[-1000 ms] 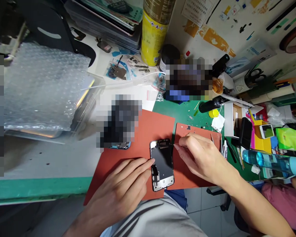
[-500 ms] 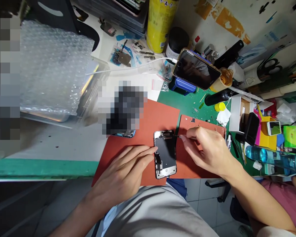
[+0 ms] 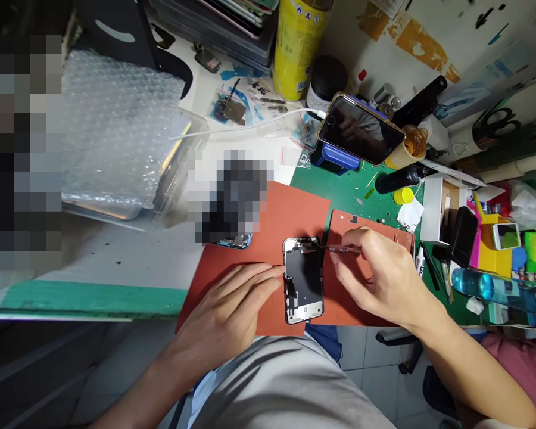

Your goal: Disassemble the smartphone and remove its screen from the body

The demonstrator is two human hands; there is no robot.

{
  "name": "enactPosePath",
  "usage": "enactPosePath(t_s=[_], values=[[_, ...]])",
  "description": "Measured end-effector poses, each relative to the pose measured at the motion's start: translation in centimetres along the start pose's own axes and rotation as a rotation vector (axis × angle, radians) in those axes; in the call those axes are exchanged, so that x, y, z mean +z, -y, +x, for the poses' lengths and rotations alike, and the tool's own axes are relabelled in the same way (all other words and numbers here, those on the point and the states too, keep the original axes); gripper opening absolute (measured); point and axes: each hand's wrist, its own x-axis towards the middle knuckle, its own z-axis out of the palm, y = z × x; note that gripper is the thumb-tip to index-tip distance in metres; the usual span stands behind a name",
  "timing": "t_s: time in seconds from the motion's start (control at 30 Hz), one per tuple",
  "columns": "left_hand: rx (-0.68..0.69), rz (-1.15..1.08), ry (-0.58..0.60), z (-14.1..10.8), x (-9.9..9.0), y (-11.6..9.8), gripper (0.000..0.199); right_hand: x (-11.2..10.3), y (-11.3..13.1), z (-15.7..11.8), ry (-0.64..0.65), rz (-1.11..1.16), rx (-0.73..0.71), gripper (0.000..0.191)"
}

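A detached phone screen assembly [image 3: 310,277] lies with its inner side up on the red-brown mat [image 3: 290,202], metal bracket and flex parts showing. My left hand [image 3: 232,304] rests flat to its left, fingers stretched out, fingertips touching its left edge. In my right hand [image 3: 379,274], thumb and fingers pinch a thin dark tool with a ribbed grip [image 3: 338,249]. The tool's tip points at the screen's upper right corner; whether it touches cannot be made out. Up and left, a phone body [image 3: 236,242] lies on the mat, mostly blurred out.
A phone on a cable [image 3: 361,130] leans on a blue stand [image 3: 337,158] behind the mats. Bubble wrap [image 3: 116,131] covers things at left. A yellow can [image 3: 299,53] stands at the back. A water bottle [image 3: 500,289] and pens lie right, where another person's pink clothing [image 3: 513,363] shows.
The view has shifted slightly, so everything sits a little further right. The right hand's fingers have shifted on the tool, showing more of its ribbed grip. The left hand stays at the screen's edge.
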Motion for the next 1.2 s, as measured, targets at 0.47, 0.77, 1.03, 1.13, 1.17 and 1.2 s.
enactPosePath(t_s=[0.47, 0.77, 1.03, 1.13, 1.17, 1.2], values=[[-0.024, 0.008, 0.012, 0.4, -0.1, 0.0, 0.057, 0.4, 0.0, -0.1, -0.062, -0.002, 0.053, 0.012], [-0.009, 0.002, 0.027, 0.5, -0.3, -0.1, 0.054, 0.6, 0.2, -0.3, -0.073, 0.022, 0.058, 0.014], [-0.024, -0.005, 0.003, 0.4, 0.0, 0.1, 0.053, 0.9, 0.1, -0.9, -0.108, 0.037, 0.072, 0.017], [-0.034, 0.003, 0.002, 0.3, 0.1, 0.1, 0.053, 0.9, 0.2, -1.0, -0.125, 0.049, 0.089, 0.015], [-0.039, 0.002, 0.004, 0.3, 0.1, 0.1, 0.053, 1.0, 0.3, -1.1, -0.128, 0.061, 0.092, 0.015], [-0.042, 0.0, 0.003, 0.2, 0.1, 0.1, 0.054, 1.0, 0.3, -1.1, -0.132, 0.074, 0.1, 0.015]])
